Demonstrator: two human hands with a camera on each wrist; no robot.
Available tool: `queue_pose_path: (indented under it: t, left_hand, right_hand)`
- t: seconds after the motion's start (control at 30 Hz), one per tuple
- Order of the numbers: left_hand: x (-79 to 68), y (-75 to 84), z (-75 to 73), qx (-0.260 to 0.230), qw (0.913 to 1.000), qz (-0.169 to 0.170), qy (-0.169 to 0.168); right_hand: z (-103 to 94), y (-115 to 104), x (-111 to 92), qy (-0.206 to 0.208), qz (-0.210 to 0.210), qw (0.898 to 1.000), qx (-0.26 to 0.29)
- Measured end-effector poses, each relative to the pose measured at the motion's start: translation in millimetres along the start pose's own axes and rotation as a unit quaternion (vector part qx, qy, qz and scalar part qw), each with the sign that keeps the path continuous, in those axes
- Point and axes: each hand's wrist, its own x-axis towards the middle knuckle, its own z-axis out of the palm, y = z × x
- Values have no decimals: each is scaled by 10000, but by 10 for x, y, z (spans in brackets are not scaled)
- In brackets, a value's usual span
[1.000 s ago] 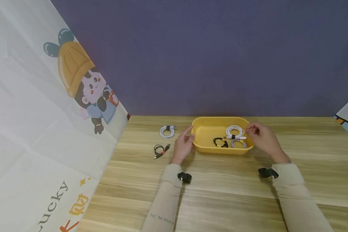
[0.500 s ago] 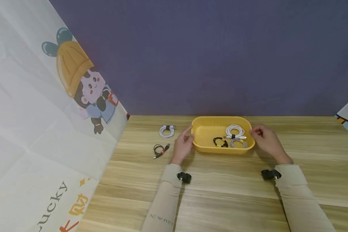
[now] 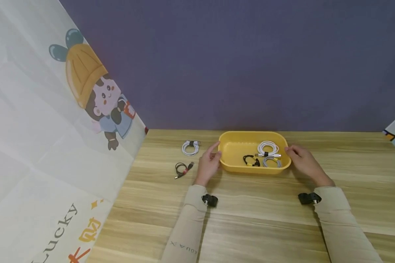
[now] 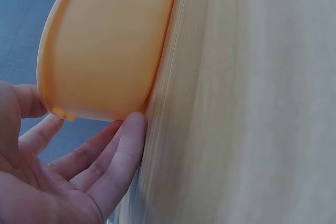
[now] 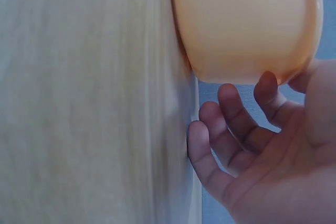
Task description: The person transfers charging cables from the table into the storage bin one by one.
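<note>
A yellow plastic bin sits on the wooden table between both hands. At its left end, my left hand holds the rim and outer wall, with thumb at the rim and fingertips against the end wall in the left wrist view. My right hand pinches the rim at the right end; its other fingers hang loosely curled beside the wall. Inside, toward the right, lie a white coiled charging cable, a grey coiled cable and a black cable with yellow parts.
Left of the bin on the table lie a white coiled cable with a black tie and a small black USB cable with a red tie. A dark blue wall rises behind the table's back edge; a printed white sheet stands at left.
My right hand has drawn back slightly to the right, from over the bin's right end to gripping its rim. The left hand and the cables keep their places.
</note>
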Motion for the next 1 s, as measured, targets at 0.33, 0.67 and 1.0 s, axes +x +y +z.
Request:
queue_pose_path:
  t: [0.33,0.67,1.0]
  left_hand:
    - [16,8,3,-20,10000,-58,-11]
    - [24,1,15,9,10000,-66,-31]
    - [33,40,-71,363,9988,90,306]
  right_hand:
    - [-17,-6,7,-310,147,9993,174]
    - [-19,13,20,-408,330,9983,259]
    - [-7,22,33,-441,328,9981,273]
